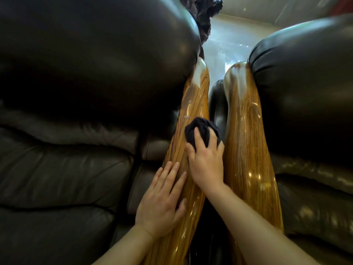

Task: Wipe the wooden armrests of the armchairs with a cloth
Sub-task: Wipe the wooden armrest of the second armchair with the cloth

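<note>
The lower part of the dark cloth (202,133) is covered by the fingers of the right hand (207,163). Both forearms are cut off by the bottom edge. The near ends of the two wooden armrests (193,96) are hidden beneath the arms. A dark ragged object (202,10) at top centre cannot be identified.

At frame centre, the right hand (207,163) presses a dark cloth (200,131) onto the left wooden armrest (193,104); the left hand (162,199) lies flat lower down on it.
</note>
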### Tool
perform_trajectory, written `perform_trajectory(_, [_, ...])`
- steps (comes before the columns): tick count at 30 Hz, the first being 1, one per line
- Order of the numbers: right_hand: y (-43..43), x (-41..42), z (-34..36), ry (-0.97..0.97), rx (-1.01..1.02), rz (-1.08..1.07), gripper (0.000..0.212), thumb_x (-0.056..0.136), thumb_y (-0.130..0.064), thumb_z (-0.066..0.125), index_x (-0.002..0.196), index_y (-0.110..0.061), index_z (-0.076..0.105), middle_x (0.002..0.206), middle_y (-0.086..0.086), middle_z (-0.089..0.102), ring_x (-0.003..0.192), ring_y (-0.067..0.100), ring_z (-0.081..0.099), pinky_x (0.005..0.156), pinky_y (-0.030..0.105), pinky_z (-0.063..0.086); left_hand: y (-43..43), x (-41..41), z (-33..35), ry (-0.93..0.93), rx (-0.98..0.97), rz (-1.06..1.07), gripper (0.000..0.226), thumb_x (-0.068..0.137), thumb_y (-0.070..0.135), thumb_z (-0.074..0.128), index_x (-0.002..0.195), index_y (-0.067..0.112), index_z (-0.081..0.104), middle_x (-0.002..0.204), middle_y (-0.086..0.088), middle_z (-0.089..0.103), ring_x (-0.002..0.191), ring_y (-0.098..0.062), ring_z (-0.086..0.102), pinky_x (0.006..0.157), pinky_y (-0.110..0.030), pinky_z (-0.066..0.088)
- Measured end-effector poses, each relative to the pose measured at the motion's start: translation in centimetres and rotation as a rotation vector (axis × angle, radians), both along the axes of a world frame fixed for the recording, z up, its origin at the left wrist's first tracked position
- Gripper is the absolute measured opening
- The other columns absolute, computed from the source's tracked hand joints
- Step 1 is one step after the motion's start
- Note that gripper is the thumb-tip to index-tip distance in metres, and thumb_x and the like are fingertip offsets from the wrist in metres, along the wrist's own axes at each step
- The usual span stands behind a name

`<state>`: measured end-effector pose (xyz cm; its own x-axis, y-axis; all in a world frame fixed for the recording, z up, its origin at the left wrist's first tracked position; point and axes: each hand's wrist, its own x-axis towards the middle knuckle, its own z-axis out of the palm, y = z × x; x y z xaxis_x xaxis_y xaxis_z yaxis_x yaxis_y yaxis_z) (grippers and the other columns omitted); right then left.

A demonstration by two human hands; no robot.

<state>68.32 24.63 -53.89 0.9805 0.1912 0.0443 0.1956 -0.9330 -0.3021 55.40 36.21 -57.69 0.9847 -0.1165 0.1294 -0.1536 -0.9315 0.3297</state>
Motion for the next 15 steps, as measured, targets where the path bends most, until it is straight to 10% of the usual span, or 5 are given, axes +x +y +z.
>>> perform_trajectory(5, [-2.6,-1.6,-0.4,-0.167,-0.070,0.357,0.051,0.105,-0.052,0.032,0.144,-0.027,0.052,0.157,0.006,0.039,0.153,0.037,0.012,0.121,0.053,0.022,0.1,0.0,-0.1,-0.051,-0.050,-0.009,0.062,0.093,0.033,0.050,0.150,0.013,0.039,0.162,-0.010,0.028,0.153,-0.023,0.017,0.121,-0.044,0.022])
perform_trajectory(11, [0.5,2.1,0.4,-0.010,0.022,0.076,0.052,0.103,-0.054,0.032,0.150,-0.034,0.042,0.165,0.000,0.022,0.152,0.037,0.008,0.122,0.053,0.020,-0.1,-0.1,0.2,-0.013,-0.043,0.029,0.061,0.093,0.037,0.050,0.150,0.017,0.039,0.162,-0.008,0.028,0.153,-0.021,0.015,0.121,-0.044,0.020])
perform_trajectory(15, [-2.2,-1.6,-1.5,-0.181,-0.003,0.307,0.047,0.105,-0.050,0.034,0.143,-0.028,0.052,0.160,0.002,0.033,0.154,0.033,0.008,0.122,0.052,0.022,0.0,-0.1,0.0,-0.012,-0.061,0.064,0.065,0.093,0.036,0.050,0.152,0.014,0.035,0.163,-0.011,0.026,0.153,-0.022,0.015,0.121,-0.043,0.020])
